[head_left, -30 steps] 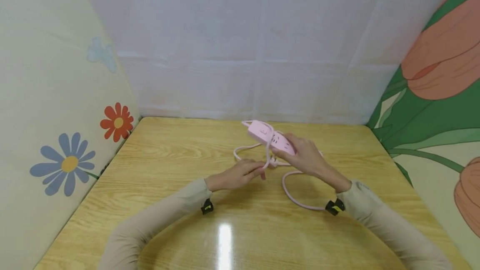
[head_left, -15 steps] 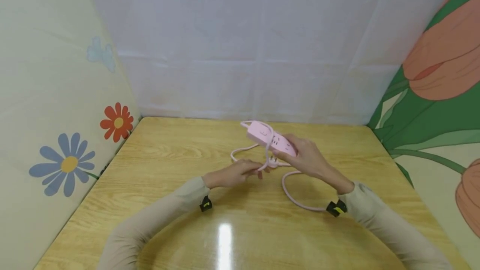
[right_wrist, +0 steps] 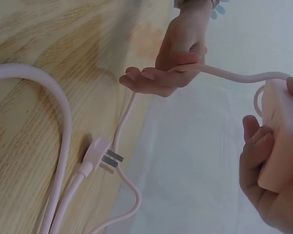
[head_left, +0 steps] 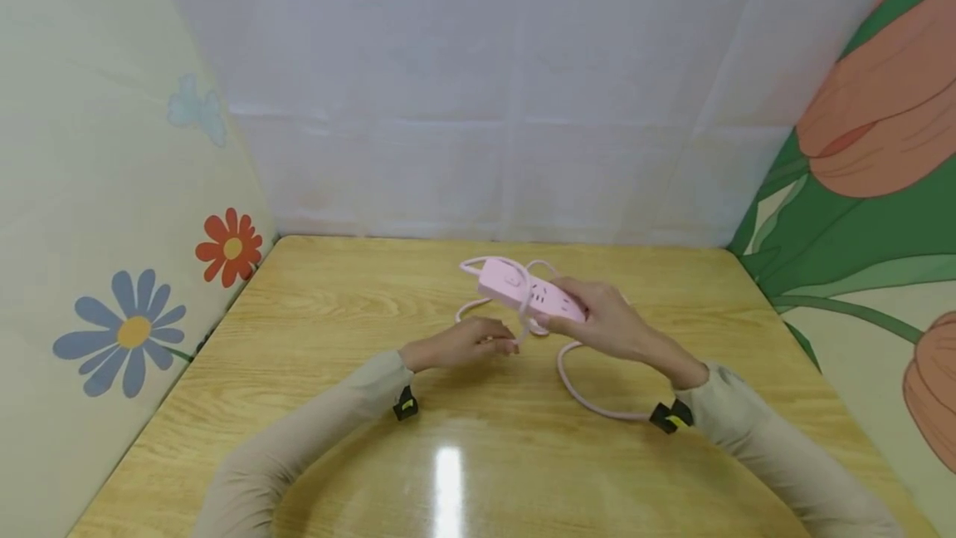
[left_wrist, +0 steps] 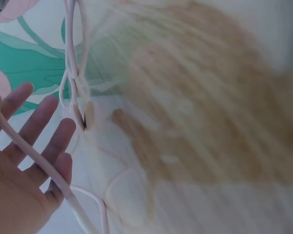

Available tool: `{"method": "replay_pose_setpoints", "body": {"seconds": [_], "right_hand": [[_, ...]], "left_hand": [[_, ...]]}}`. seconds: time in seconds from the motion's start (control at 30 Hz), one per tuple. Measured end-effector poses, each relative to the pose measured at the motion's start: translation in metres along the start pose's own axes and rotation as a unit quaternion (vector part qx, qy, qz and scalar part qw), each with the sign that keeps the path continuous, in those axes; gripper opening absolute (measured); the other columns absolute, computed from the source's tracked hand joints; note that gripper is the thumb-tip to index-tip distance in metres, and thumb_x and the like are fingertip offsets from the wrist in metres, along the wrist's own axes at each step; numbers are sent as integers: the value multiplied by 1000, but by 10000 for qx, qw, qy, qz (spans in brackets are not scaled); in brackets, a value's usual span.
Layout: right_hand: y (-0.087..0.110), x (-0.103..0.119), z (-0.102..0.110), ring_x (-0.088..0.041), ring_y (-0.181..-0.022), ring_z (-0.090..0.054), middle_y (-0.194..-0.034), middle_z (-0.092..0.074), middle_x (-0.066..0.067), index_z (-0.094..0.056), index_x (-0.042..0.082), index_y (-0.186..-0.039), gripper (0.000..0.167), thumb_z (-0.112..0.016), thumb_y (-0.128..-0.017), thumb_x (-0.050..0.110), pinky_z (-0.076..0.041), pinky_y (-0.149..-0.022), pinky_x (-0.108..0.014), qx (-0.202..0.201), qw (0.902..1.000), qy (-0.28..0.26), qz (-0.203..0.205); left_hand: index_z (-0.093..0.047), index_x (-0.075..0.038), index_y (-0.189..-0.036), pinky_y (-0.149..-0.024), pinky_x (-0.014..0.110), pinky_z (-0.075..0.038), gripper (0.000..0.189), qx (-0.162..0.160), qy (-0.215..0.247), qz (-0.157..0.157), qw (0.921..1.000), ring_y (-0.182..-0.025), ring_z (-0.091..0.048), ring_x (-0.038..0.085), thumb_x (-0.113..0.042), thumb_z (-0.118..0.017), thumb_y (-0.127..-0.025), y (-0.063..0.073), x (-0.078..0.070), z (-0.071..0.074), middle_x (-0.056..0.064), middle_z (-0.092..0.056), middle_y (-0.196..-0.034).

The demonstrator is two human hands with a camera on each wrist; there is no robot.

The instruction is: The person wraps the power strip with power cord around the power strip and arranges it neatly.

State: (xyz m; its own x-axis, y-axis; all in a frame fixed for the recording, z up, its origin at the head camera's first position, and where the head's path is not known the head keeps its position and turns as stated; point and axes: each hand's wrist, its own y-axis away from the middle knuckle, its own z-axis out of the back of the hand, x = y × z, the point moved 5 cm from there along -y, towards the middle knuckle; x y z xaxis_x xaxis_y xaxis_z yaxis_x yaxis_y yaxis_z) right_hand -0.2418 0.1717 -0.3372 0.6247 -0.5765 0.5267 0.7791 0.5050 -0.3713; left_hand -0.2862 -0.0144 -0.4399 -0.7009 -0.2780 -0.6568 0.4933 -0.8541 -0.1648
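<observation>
A pink power strip (head_left: 499, 281) is held up, tilted, over the wooden table; its sockets and switch show in the head view. My right hand (head_left: 611, 324) grips its right end, with fingers (right_wrist: 256, 148) curled round the body in the right wrist view. The strip's pink cord (right_wrist: 229, 74) loops across its face and runs to my left hand (head_left: 465, 344), which pinches it between thumb and fingers. In the left wrist view the cord crosses the left palm (left_wrist: 14, 195), other fingers spread loosely. Below the strip hangs or lies the three-pin plug (right_wrist: 96, 152), mostly hidden in the head view.
Slack cord (head_left: 590, 405) curves over the wooden tabletop (head_left: 358, 297) near the right wrist. A white sheet (head_left: 388, 90) hangs behind the table's back edge. Flower-printed panels (head_left: 90, 189) stand along the sides.
The power strip and right hand have shifted slightly left and the strip has lowered. My left hand, still pinching the cord, has drawn a little left. The plug is more hidden behind the strip.
</observation>
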Motion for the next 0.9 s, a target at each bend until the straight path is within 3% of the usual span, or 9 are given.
{"method": "replay_pose_setpoints", "body": {"seconds": [0.3,0.53,0.73,0.9], "right_hand": [[1,1,-2,-10,-63,-53,-81,-61,8,-65,10,-122,45,-76,-87,35,-44,-51,-25,327,9994,-49,-73],[3,2,-3,-11,-67,-54,-85,-60,7,-66,11,-121,41,-76,-87,32,-46,-53,-25,487,9982,-363,1],[4,6,-5,-8,-68,-53,-88,-62,7,-67,8,-117,40,-79,-84,28,-46,-53,-24,440,9972,-435,416],[6,6,-7,-14,-80,-56,-99,-62,1,-59,6,-122,53,-84,-78,22,-50,-64,-27,762,9946,-691,94]], "left_hand": [[-63,0,-123,-94,21,-48,25,178,-234,-465,9985,-102,-65,10,-8,-51,-103,0,-3,-3,8,-69,-117],[-63,-2,-126,-100,29,-45,27,159,-218,-207,9994,-110,-59,18,-9,-53,-102,6,9,-1,8,-66,-117],[-63,-1,-121,-93,28,-49,25,41,-89,-495,9987,-103,-61,15,-14,-52,-104,7,11,3,8,-65,-112],[-59,-1,-127,-79,23,-54,27,-130,76,-206,9997,-87,-64,11,-10,-54,-102,5,10,6,9,-66,-110]]}}
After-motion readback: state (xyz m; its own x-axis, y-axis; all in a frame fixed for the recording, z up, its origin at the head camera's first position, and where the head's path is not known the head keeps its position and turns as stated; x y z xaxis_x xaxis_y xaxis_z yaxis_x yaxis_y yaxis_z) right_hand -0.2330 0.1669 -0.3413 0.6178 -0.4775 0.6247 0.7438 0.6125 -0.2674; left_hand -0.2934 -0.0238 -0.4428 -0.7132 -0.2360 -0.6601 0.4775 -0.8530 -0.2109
